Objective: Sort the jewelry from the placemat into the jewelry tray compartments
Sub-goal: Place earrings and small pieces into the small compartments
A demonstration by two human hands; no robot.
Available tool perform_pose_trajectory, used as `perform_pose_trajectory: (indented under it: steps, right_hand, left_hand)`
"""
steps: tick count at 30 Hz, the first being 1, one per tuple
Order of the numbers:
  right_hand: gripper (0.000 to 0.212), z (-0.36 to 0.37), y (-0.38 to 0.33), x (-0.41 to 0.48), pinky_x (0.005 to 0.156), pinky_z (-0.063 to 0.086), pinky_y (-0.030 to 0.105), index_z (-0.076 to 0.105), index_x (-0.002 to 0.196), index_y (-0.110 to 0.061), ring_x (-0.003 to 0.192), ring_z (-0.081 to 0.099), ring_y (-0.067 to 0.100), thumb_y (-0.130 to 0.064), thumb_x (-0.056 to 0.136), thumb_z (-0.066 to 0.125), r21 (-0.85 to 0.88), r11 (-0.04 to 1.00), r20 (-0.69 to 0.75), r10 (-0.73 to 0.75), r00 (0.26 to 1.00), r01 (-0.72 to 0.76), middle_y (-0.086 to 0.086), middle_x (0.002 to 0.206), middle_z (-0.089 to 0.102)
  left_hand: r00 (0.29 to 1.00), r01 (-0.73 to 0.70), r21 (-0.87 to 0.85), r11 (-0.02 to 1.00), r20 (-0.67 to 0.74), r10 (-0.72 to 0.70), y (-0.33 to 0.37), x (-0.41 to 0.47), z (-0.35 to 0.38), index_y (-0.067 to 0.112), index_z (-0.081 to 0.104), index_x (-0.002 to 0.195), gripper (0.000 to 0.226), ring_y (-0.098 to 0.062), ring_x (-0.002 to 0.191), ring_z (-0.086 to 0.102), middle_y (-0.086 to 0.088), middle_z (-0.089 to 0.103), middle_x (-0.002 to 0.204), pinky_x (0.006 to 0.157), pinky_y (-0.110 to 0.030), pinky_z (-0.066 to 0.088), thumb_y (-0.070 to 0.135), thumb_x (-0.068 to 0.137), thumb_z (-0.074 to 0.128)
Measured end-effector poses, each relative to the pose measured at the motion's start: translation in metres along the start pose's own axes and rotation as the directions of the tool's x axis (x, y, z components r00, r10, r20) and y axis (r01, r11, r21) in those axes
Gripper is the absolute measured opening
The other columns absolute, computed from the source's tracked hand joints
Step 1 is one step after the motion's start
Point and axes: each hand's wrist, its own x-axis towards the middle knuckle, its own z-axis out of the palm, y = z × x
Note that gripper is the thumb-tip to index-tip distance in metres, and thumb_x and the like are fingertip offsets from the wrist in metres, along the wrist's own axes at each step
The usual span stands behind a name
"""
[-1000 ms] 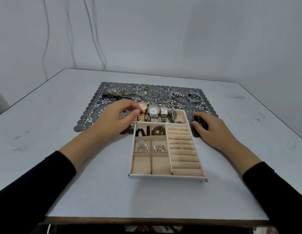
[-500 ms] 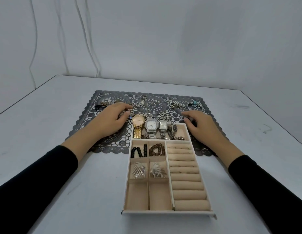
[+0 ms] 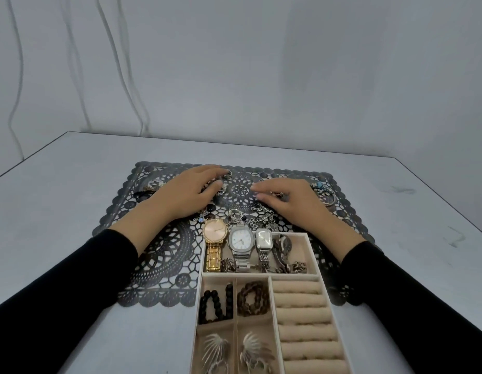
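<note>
A dark lace placemat (image 3: pixel 164 255) lies on the grey table. On its near right part stands a beige jewelry tray (image 3: pixel 313 255). The tray's far compartment holds a gold watch (image 3: pixel 214 233), two silver watches (image 3: pixel 241 240) and darker pieces. Nearer compartments hold black beads (image 3: pixel 215 303), brown beads (image 3: pixel 252 298) and silver earrings (image 3: pixel 215 349), beside bare ring rolls (image 3: pixel 302 306). My left hand (image 3: pixel 186 195) rests on the mat's far middle, its fingertips at a small ring (image 3: pixel 228 173). My right hand (image 3: pixel 291 203) hovers spread over a silver chain (image 3: pixel 261 214).
Loose pieces remain on the mat: a turquoise piece (image 3: pixel 320 185) and a bangle (image 3: pixel 330 202) at the far right, dark items at the far left (image 3: pixel 145 194), rings (image 3: pixel 236 213) by the watches. A wall rises behind the table.
Both hands have moved away from the tray's far end, out onto the far middle of the placemat. The view has dropped closer to the tray.
</note>
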Motion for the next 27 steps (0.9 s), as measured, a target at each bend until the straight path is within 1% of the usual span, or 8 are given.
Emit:
perform_pose_trajectory:
  steps: [3, 5, 7, 12, 17, 21, 25, 27]
  right_hand:
    - [0.023, 0.005, -0.006, 0.008, 0.080, 0.049, 0.011, 0.075, 0.106, -0.023, 0.093, 0.066, -0.001, -0.021, 0.083, 0.074, 0.136, 0.991, 0.082, 0.002, 0.997, -0.014, -0.009, 0.102, 0.074]
    - [0.023, 0.008, -0.009, 0.012, 0.083, 0.050, 0.013, 0.076, 0.103, -0.018, 0.092, 0.067, -0.002, -0.016, 0.081, 0.076, 0.231, 0.973, 0.131, -0.012, 0.991, -0.019, -0.007, 0.100, 0.074]
    - [0.023, 0.009, -0.011, 0.016, 0.090, 0.052, 0.020, 0.076, 0.103, -0.018, 0.096, 0.068, 0.000, -0.016, 0.079, 0.077, 0.285, 0.958, 0.190, -0.030, 0.981, -0.026, -0.007, 0.100, 0.075]
    - [0.023, 0.009, -0.011, 0.020, 0.094, 0.052, 0.026, 0.076, 0.102, -0.020, 0.097, 0.068, 0.001, -0.016, 0.079, 0.077, 0.293, 0.956, 0.266, -0.069, 0.961, -0.012, -0.007, 0.100, 0.074]
    - [0.019, 0.010, -0.008, 0.021, 0.089, 0.055, 0.026, 0.077, 0.100, -0.015, 0.093, 0.069, 0.003, -0.013, 0.081, 0.075, 0.286, 0.958, 0.237, -0.079, 0.968, 0.008, -0.004, 0.097, 0.075]
    - [0.018, 0.009, -0.005, 0.020, 0.088, 0.054, 0.023, 0.077, 0.100, -0.018, 0.092, 0.069, 0.002, -0.013, 0.083, 0.073, 0.282, 0.959, 0.210, -0.036, 0.977, -0.025, -0.007, 0.096, 0.075]
    - [0.023, 0.002, -0.006, 0.018, 0.093, 0.050, 0.020, 0.076, 0.102, -0.021, 0.098, 0.067, 0.000, -0.018, 0.079, 0.077, 0.310, 0.948, 0.270, -0.015, 0.963, -0.072, -0.011, 0.100, 0.074]
    - [0.026, 0.002, -0.008, 0.017, 0.095, 0.049, 0.020, 0.077, 0.101, -0.022, 0.099, 0.066, -0.002, -0.020, 0.076, 0.080, 0.298, 0.952, 0.278, -0.011, 0.961, -0.075, -0.012, 0.100, 0.074]
  left_hand:
    - [1.000, -0.021, 0.001, 1.000, 0.023, 0.021, -0.003, 0.010, 0.002, 0.034, 0.042, 0.145, 0.043, -0.011, 0.136, 0.041, 0.010, 0.045, 0.150, 0.111, -0.032, 0.031, 0.041, 0.103, 0.038]
    - [0.999, -0.030, -0.007, 1.000, 0.025, 0.030, -0.006, 0.016, 0.003, 0.036, 0.042, 0.145, 0.042, -0.011, 0.135, 0.042, 0.011, 0.045, 0.149, 0.110, -0.030, 0.032, 0.041, 0.103, 0.038]
    - [0.999, -0.029, -0.020, 0.999, 0.025, 0.030, -0.009, 0.020, 0.003, 0.036, 0.044, 0.144, 0.041, -0.010, 0.135, 0.043, 0.012, 0.046, 0.149, 0.109, -0.030, 0.032, 0.040, 0.104, 0.038]
    - [1.000, -0.018, -0.053, 0.998, 0.021, 0.019, -0.017, 0.023, 0.007, 0.035, 0.054, 0.137, 0.037, -0.008, 0.134, 0.046, 0.012, 0.052, 0.144, 0.113, -0.036, 0.035, 0.040, 0.103, 0.041]
    - [0.997, -0.002, -0.125, 0.992, -0.082, -0.008, -0.020, 0.024, 0.007, 0.029, 0.068, 0.121, 0.026, -0.008, 0.117, 0.060, 0.011, 0.067, 0.125, 0.103, -0.036, 0.046, 0.032, 0.098, 0.056]
    - [0.987, 0.039, -0.179, 0.983, -0.148, -0.066, -0.019, 0.022, 0.006, 0.032, 0.073, 0.110, 0.019, -0.004, 0.106, 0.062, 0.013, 0.072, 0.112, 0.095, -0.027, 0.048, 0.031, 0.094, 0.063]
    - [0.980, 0.059, -0.241, 0.969, -0.172, -0.103, -0.018, 0.021, 0.003, 0.031, 0.076, 0.102, 0.015, 0.001, 0.097, 0.062, 0.015, 0.073, 0.103, 0.083, -0.005, 0.041, 0.026, 0.091, 0.068]
    - [0.979, 0.063, -0.249, 0.967, -0.171, -0.108, -0.018, 0.021, 0.002, 0.030, 0.076, 0.101, 0.014, 0.001, 0.098, 0.062, 0.016, 0.073, 0.104, 0.084, -0.004, 0.040, 0.026, 0.090, 0.069]
